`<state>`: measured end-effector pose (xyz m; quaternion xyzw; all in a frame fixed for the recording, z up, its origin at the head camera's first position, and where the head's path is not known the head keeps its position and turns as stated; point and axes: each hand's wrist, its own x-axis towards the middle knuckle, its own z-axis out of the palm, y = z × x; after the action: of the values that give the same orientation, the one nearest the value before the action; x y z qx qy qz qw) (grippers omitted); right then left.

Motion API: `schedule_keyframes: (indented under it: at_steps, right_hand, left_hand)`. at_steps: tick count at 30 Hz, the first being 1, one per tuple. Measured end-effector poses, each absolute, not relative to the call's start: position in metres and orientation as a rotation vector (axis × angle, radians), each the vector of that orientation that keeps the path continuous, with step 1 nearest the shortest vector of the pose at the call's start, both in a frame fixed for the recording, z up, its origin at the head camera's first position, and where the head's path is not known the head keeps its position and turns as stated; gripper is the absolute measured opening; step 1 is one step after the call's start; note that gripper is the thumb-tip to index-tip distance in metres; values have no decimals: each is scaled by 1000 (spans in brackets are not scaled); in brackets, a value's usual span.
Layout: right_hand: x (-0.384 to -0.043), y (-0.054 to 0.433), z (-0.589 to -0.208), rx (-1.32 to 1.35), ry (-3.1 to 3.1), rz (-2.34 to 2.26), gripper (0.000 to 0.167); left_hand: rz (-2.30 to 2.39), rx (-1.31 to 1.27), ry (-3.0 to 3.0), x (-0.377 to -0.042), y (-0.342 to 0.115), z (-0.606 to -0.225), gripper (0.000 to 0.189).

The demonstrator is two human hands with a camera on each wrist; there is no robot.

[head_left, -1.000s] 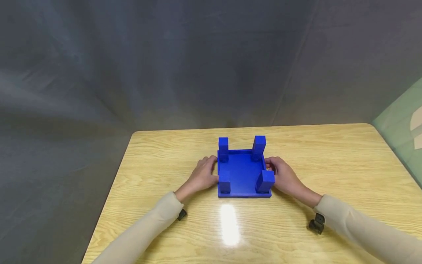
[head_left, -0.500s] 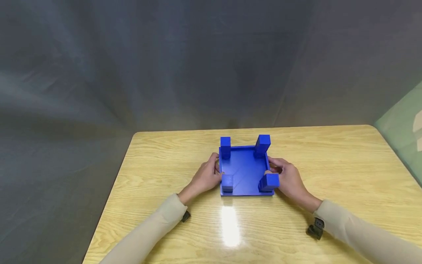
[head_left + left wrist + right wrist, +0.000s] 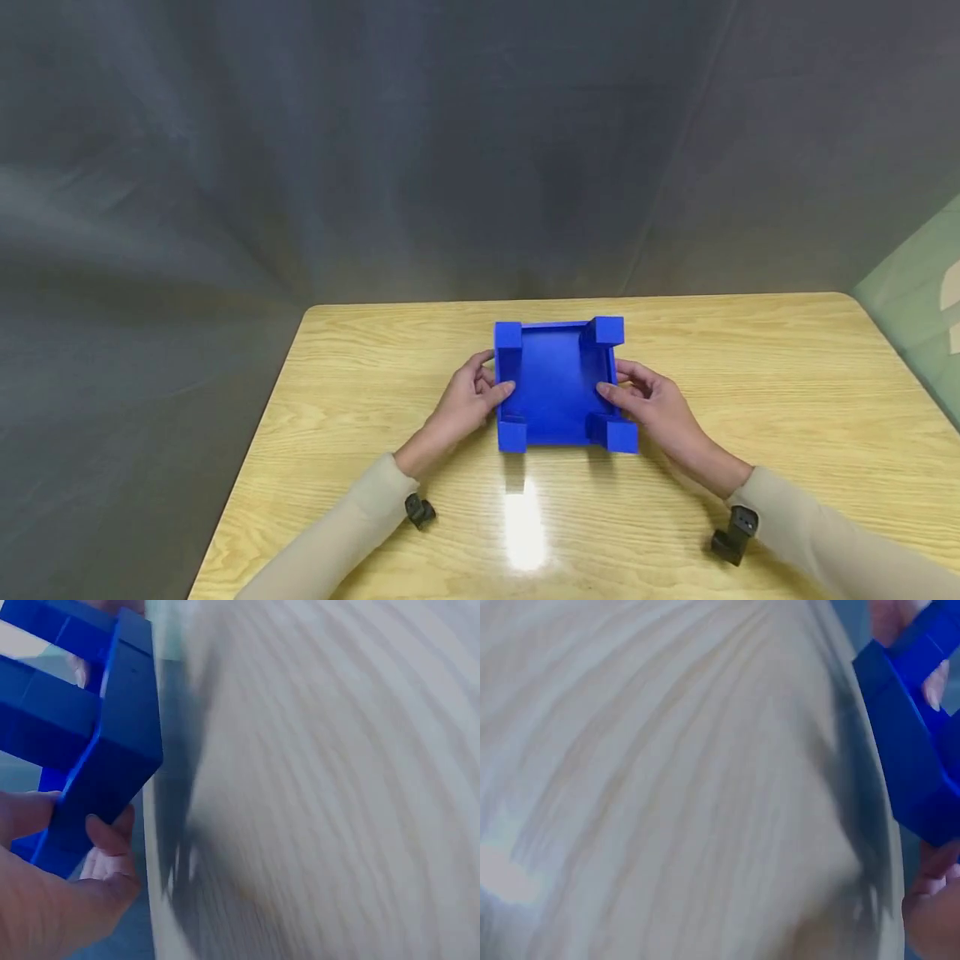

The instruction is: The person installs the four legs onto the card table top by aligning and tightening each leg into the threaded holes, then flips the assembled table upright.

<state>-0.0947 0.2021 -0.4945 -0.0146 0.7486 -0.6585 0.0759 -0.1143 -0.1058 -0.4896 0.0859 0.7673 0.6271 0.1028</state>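
A blue square tray (image 3: 557, 387) with a block post at each corner is held between my two hands, just above the table, its posts pointing up and tilted toward me. My left hand (image 3: 465, 404) pinches the left wall, thumb inside and fingers outside and under. On the opposite wall, my right hand (image 3: 663, 412) grips the same way, its thumb over the inner edge. The left wrist view shows the tray (image 3: 124, 712) apart from the tabletop, with the left hand (image 3: 52, 900) at its near wall. Only part of the tray (image 3: 911, 750) enters the right wrist view.
The wood-grain table (image 3: 375, 358) spreads out on all sides, with a bright light reflection in front of the tray. A dark grey curtain (image 3: 480, 150) hangs behind and to the left. Pale green material (image 3: 922, 275) borders the right edge. Small black cameras sit at both wrists.
The tray has been lifted off the table and tipped so its open side faces me more. Both thumbs have come over the walls onto the inside.
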Motion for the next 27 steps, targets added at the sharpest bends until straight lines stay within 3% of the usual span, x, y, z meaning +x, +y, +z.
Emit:
schedule_keyframes:
  at_steps: [6,15,19,23,26,27]
  right_hand:
    - [-98,216,-482,11,1889,-2083,46]
    - [-95,229,-478,19,1799,-2023,22]
    - [-94,227,-476,-9,1838,-1998,35]
    - [-92,228,-473,-9,1828,-1985,64]
    - [-91,230,-472,-30,1812,-2017,43]
    - [-91,230,-472,-61,1804,-2034,29]
  left_hand:
    - [2049,44,1936,-119,-106,-479,44]
    - [2062,99,1907,-120,-111,-472,34]
    - [2047,137,1936,-116,-113,-471,35]
    - [1994,210,1983,-109,-112,-464,37]
    - [1948,276,2062,-106,-111,-462,36]
    - [1936,300,2089,-105,-111,-461,35]
